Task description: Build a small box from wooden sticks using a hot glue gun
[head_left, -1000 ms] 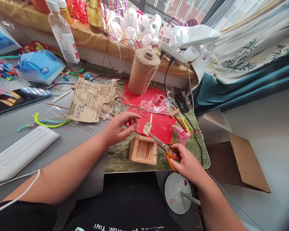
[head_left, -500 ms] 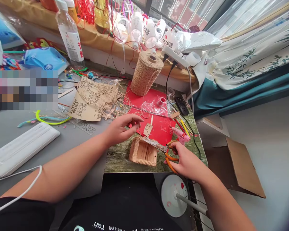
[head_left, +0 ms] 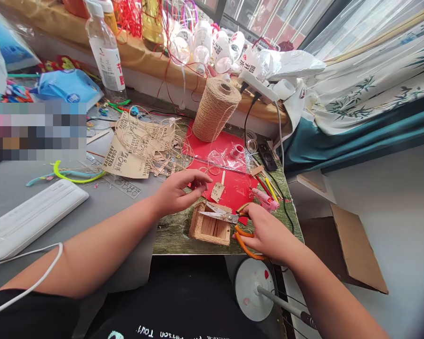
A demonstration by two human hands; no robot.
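Note:
My right hand (head_left: 273, 230) grips scissors (head_left: 229, 217) by their orange handles. Their blades are spread and lie over a small open wooden box (head_left: 211, 230) whose edges are wrapped in twine. Above the box's upper left corner, my left hand (head_left: 183, 188) is closed in a pinch. A thin strand of jute twine runs from that corner up to its fingertips, and the exact grip is partly hidden. Behind the hands, a large spool of jute twine (head_left: 216, 110) stands on red sheets (head_left: 236, 188). A small paper scrap (head_left: 217, 192) lies beside the left fingertips.
A pink glue gun (head_left: 265, 199) and several pencils lie right of the box. Tangled twine covers sandpaper sheets (head_left: 127, 162) on the left. A white power strip (head_left: 257, 84) with black cords sits behind. A white device (head_left: 38, 216) and a water bottle (head_left: 106, 61) are at left.
The scissors' blades have spread apart, and my right hand has moved slightly left, bringing them farther over the box. My left hand has hardly moved.

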